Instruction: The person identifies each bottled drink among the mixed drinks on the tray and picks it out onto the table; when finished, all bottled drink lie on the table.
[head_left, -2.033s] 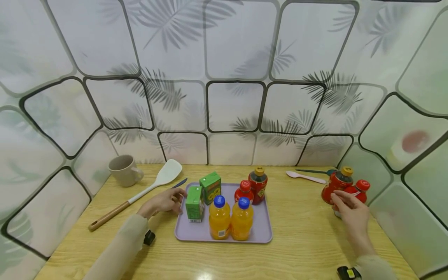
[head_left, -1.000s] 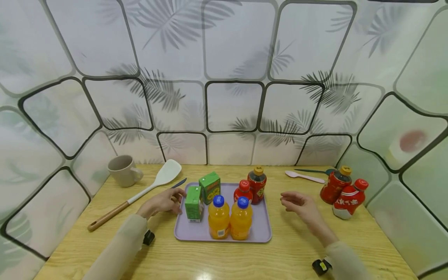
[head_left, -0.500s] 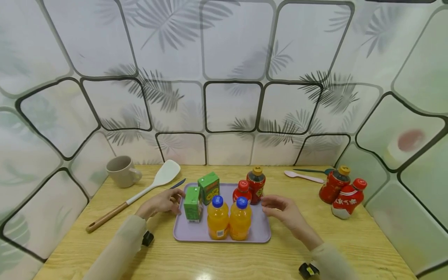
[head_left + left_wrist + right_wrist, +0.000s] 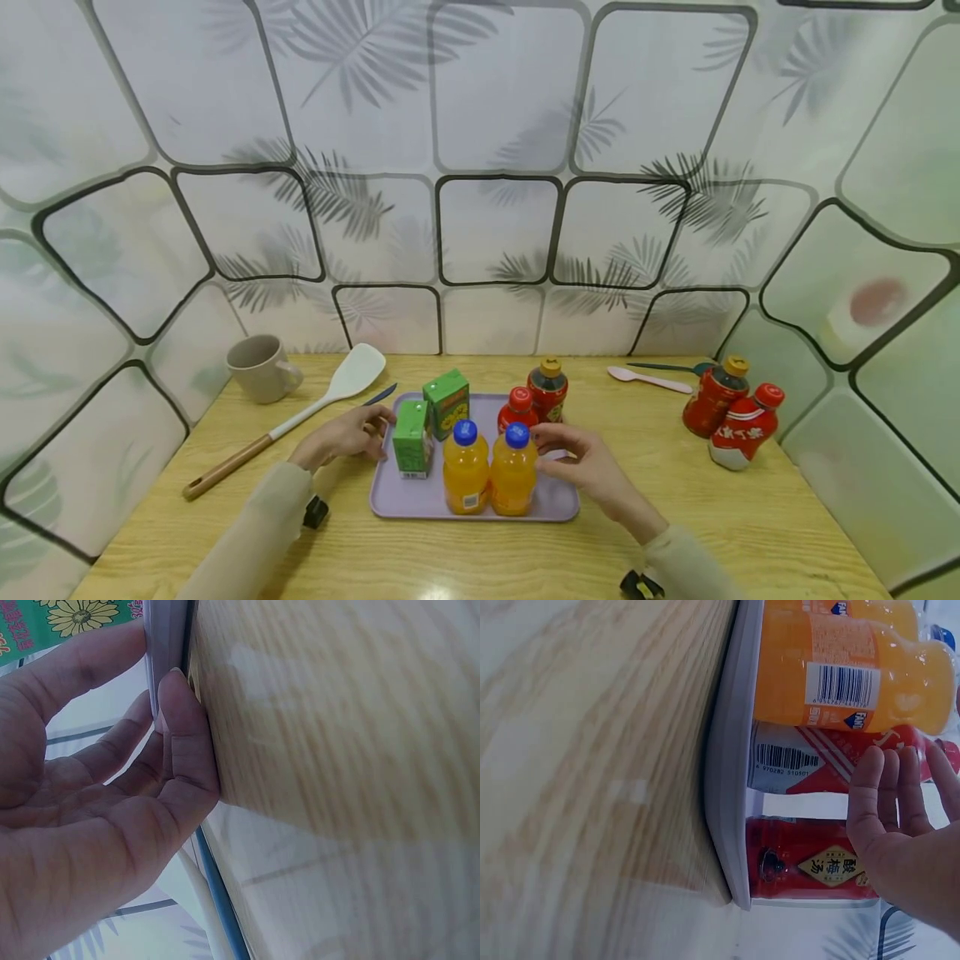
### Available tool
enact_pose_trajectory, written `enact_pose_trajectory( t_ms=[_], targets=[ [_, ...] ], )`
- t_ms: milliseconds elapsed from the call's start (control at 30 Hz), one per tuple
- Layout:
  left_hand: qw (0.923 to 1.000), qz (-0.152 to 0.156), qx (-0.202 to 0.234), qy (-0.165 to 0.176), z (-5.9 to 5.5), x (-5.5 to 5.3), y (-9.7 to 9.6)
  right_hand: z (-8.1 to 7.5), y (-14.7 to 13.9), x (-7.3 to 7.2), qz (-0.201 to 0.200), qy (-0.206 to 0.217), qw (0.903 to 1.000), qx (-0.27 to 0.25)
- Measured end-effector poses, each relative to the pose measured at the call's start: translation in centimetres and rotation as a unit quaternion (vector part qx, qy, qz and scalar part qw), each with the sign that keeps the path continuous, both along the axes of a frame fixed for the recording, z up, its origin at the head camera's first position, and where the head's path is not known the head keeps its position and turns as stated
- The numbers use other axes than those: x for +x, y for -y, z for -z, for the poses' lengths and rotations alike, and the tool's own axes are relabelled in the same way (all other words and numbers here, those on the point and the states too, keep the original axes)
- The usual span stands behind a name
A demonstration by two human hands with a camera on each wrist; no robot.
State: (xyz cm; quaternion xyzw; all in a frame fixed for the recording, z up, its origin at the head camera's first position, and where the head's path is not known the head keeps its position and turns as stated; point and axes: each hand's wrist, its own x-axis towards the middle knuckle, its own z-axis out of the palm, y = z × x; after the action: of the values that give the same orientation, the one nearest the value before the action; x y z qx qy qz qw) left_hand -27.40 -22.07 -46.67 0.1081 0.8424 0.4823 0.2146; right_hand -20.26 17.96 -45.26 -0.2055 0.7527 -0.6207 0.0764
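Note:
A lilac tray [image 4: 557, 502] holds two green drink cartons, the front one [image 4: 412, 442] and the back one [image 4: 449, 403]. Two orange juice bottles with blue caps stand at its front, left [image 4: 467, 477] and right [image 4: 513, 482]. Behind them are a small red-capped bottle [image 4: 517, 411] and a dark drink bottle with a yellow cap [image 4: 550, 392]. My left hand [image 4: 347, 435] grips the tray's left rim, with curled fingers at the edge in the left wrist view. My right hand [image 4: 588, 468] hovers over the tray's right side, its relaxed fingers beside the right juice bottle's neck.
Two more red bottles, one yellow-capped [image 4: 714, 404] and one red-capped [image 4: 745, 429], stand at the right. Behind lie a pink spoon [image 4: 648, 380] and a dark green utensil [image 4: 667, 367]. Leftward are a grey mug [image 4: 258, 371], a white spatula [image 4: 330, 398] and a blue handle [image 4: 381, 395].
My right hand has moved left from the red bottles at the far right, past the tray's right edge, to beside the right juice bottle. My left hand has stayed at the tray rim.

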Motion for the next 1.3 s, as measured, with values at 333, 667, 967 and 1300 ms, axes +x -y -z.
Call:
enact_pose_trajectory(
  t_ms=[333,667,967,1300],
  targets=[
    [1.0000,-0.001,0.000,0.008,-0.1,-0.1,0.0,0.1,2.0,0.9,0.035,-0.065,0.9965,0.039],
    [0.9999,-0.008,-0.003,0.011,0.0,-0.2,0.1,0.0,3.7,1.6,0.121,-0.095,0.9843,0.087],
    [1.0000,-0.006,-0.002,0.005,0.2,0.0,0.1,-0.3,3.3,2.0,0.137,-0.144,0.9766,0.082],
    [0.9999,-0.008,0.006,0.011,0.1,-0.1,0.1,-0.6,1.2,1.7,0.164,-0.145,0.9729,0.073]
  ],
)
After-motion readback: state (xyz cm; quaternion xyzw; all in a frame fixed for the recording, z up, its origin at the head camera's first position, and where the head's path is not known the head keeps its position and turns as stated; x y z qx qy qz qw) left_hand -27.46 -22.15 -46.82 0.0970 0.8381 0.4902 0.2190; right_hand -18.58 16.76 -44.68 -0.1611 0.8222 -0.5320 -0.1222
